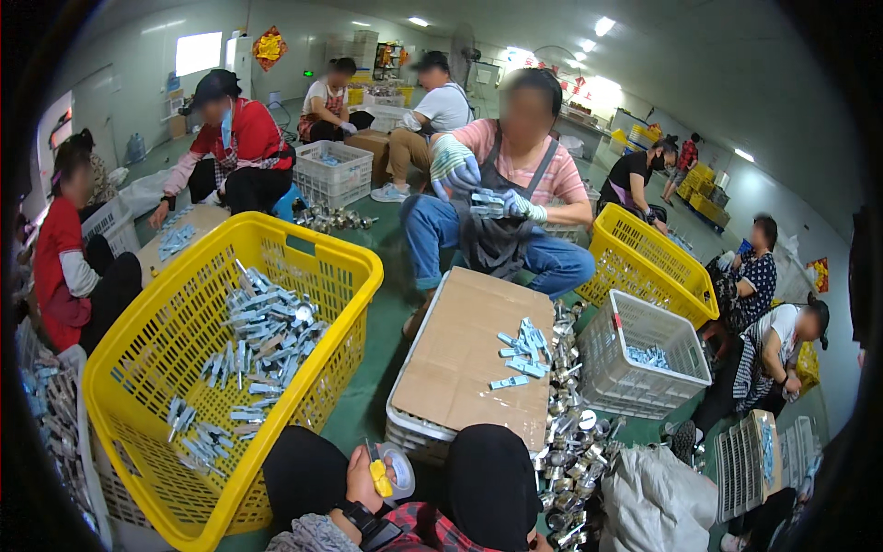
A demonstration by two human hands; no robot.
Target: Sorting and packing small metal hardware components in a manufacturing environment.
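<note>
Low in the head view, between my black-clad knees, my left hand (pixel 365 480) has its fingers closed round a tape roll (pixel 398 471) with a yellow piece (pixel 380 478) on it. A dark watch is on that wrist. Only a sliver of my right hand (pixel 537 543) shows beside my right knee, its fingers hidden. In front of my knees is a cardboard sheet (pixel 460 359) on a white crate, bearing several pale blue metal clip-like parts (pixel 524 348). To the left stands a large yellow basket (pixel 221 492) holding many of the same parts (pixel 262 322).
Across the cardboard a seated person (pixel 515 175) in striped gloves holds similar parts. Shiny metal fittings (pixel 575 460) lie heaped on the floor, beside a white sack (pixel 658 497). A grey crate (pixel 635 386) and another yellow basket (pixel 635 267) stand at right. Other people sit around.
</note>
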